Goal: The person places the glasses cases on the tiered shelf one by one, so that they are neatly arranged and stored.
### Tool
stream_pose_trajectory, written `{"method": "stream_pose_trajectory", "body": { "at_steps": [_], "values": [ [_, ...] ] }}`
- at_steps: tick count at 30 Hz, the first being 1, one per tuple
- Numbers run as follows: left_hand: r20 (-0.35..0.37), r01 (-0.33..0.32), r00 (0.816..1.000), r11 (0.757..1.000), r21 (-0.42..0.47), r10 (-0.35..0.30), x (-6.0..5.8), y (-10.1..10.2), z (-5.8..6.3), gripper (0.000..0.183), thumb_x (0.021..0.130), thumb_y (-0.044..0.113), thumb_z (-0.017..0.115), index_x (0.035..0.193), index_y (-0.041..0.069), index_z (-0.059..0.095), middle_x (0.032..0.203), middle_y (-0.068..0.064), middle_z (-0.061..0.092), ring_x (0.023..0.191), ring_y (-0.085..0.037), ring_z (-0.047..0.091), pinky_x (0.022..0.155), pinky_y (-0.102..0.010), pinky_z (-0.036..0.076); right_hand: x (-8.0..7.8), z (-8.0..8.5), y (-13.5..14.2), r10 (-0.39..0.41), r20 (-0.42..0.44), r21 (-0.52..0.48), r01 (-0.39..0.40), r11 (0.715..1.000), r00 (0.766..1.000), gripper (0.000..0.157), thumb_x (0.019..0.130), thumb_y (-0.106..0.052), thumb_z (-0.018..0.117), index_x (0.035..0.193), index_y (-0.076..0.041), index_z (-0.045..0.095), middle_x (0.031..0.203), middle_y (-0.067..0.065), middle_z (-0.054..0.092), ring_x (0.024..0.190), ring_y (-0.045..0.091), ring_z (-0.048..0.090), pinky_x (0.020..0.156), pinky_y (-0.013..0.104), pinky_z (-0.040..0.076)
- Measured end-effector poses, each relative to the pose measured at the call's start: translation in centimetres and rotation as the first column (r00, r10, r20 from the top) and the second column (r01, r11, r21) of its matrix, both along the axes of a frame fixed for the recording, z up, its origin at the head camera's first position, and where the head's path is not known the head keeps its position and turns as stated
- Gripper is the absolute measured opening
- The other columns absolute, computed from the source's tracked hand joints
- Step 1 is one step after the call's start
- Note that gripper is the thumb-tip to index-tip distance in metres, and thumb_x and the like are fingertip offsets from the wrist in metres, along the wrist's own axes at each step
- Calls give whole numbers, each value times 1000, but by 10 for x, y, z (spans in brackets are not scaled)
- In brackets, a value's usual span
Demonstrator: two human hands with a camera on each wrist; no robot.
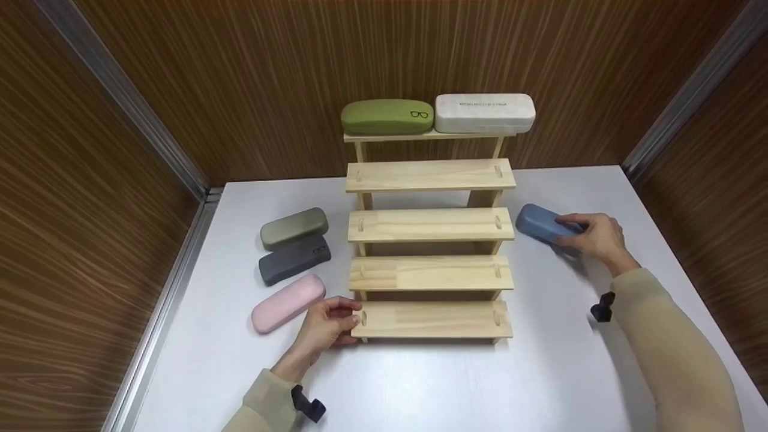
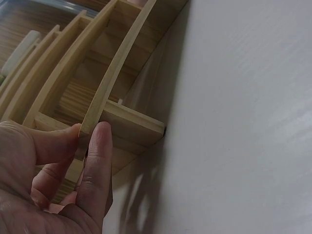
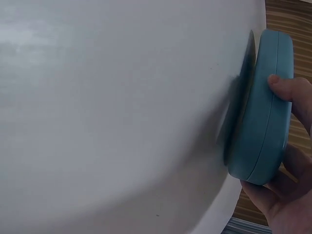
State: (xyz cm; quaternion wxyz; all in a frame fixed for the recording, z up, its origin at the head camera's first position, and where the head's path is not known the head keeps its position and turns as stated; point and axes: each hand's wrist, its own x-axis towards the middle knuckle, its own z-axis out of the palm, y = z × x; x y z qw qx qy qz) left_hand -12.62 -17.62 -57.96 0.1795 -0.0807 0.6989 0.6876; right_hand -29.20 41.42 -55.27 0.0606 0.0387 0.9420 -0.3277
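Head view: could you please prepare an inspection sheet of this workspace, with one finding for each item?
Surface: white table, with shadows and glare.
Job's things: five-shelf rack, standing on the table; blue case, to its right.
Other cases: green case and white case on the top shelf; olive case, dark case and pink case on the table, left of the rack.
Clutter: nothing seen.
Grippers: left hand pinches the lowest shelf's left end; right hand grips the blue case.
Cables: nothing seen.
Surroundings: wood-grain walls at back and both sides.
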Motion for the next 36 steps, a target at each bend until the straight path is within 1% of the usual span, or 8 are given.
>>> {"method": "stream_pose_trajectory", "body": {
  "at_steps": [5, 11, 17, 21, 23, 25, 30, 36],
  "values": [
    [2, -1, 1000, 1000, 4, 1, 0, 0, 0, 28, 99, -1, 78, 126, -6, 73, 106, -6, 77, 85, -13, 77, 68, -30, 71, 2, 8, 2, 24, -12, 20, -24, 1000, 1000, 61, 96, -31, 88, 150, -8, 71, 166, 34, 54, 148, 55, 53, 120, 70, 42],
    [4, -7, 1000, 1000, 4, 7, 0, 1, 0, 28, 99, -1, 78, 126, -6, 73, 105, -6, 78, 84, -13, 77, 67, -30, 70, 5, 18, 3, 55, -37, 40, -53, 998, 998, 62, 97, -33, 89, 151, -10, 71, 163, 32, 58, 144, 53, 56, 113, 63, 43],
    [4, -7, 1000, 1000, -5, 7, 0, 1, 1, 27, 99, -1, 77, 126, -5, 74, 107, -7, 77, 84, -14, 77, 68, -30, 71, 10, 27, 5, 65, -37, 51, -63, 997, 997, 62, 97, -35, 88, 151, -10, 71, 164, 33, 56, 142, 53, 56, 112, 65, 46],
    [1, -3, 1000, 1000, -7, 3, 1, 0, 1, 28, 98, -2, 76, 126, -5, 74, 107, -7, 76, 84, -14, 77, 69, -30, 71, 14, 31, 6, 75, -84, 75, -68, 995, 994, 58, 96, -32, 90, 147, -10, 74, 160, 34, 60, 141, 54, 58, 104, 53, 47],
    [0, -2, 1000, 1000, -6, 2, 1, 0, 1, 28, 98, -3, 76, 126, -5, 74, 106, -7, 75, 83, -14, 77, 69, -30, 71, 16, 33, 7, 80, -107, 86, -71, 994, 991, 57, 95, -32, 91, 146, -10, 75, 157, 34, 62, 139, 55, 60, 99, 47, 44],
    [1, -1, 1000, 1000, -4, 1, 1, 0, 1, 28, 98, -3, 76, 126, -6, 74, 106, -7, 75, 83, -14, 77, 68, -30, 70, 18, 35, 7, 85, -120, 90, -74, 993, 989, 56, 95, -31, 91, 144, -10, 76, 155, 34, 64, 137, 54, 61, 98, 44, 43],
    [2, -3, 1000, 1000, -2, 3, 0, 0, 1, 28, 98, -3, 76, 126, -5, 74, 105, -6, 75, 82, -14, 77, 67, -29, 70, 23, 42, 5, 103, -149, 96, -89, 991, 983, 53, 94, -27, 91, 142, -10, 77, 153, 31, 67, 136, 54, 63, 100, 47, 45],
    [-8, -6, 1000, 1000, -11, 6, 0, 1, 1, 28, 98, -2, 76, 126, -6, 74, 105, -7, 76, 82, -14, 76, 66, -29, 70, 27, 51, 2, 125, -156, 92, -112, 989, 980, 52, 95, -26, 91, 143, -11, 77, 154, 31, 67, 137, 54, 62, 102, 50, 46]
  ]
}}
